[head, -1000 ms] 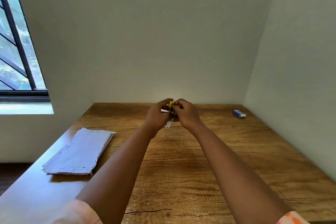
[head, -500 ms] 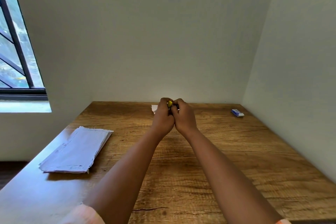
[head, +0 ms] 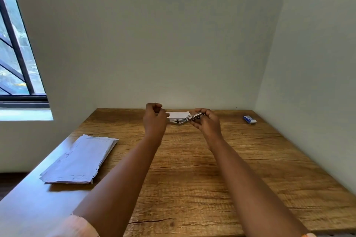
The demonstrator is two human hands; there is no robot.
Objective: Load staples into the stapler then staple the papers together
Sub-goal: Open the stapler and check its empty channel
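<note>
Open wooden bench [head: 192,179] is seen between the raised arms and each edge. A silvery stapler [head: 189,118], tilted, is held above the far middle in the right hand [head: 207,123], its grip curled round one end. The left hand [head: 155,119] is loosely curled beside it; whether anything is held cannot be told. A white sheet [head: 178,114] lies behind, a paper stack [head: 81,159] near left, a blue box [head: 249,119] far right by the wall.

Two bare forearms reach out from the bottom edge of the view, uncovered from the wrists back to near the elbows. The left hand [head: 154,119] and the right hand [head: 207,123] wear no gloves; no rings or watch can be made out. A pale peach short sleeve [head: 77,227] covers the left upper arm. At the right corner shows a sliver of orange and white patterned sleeve [head: 308,235].
</note>
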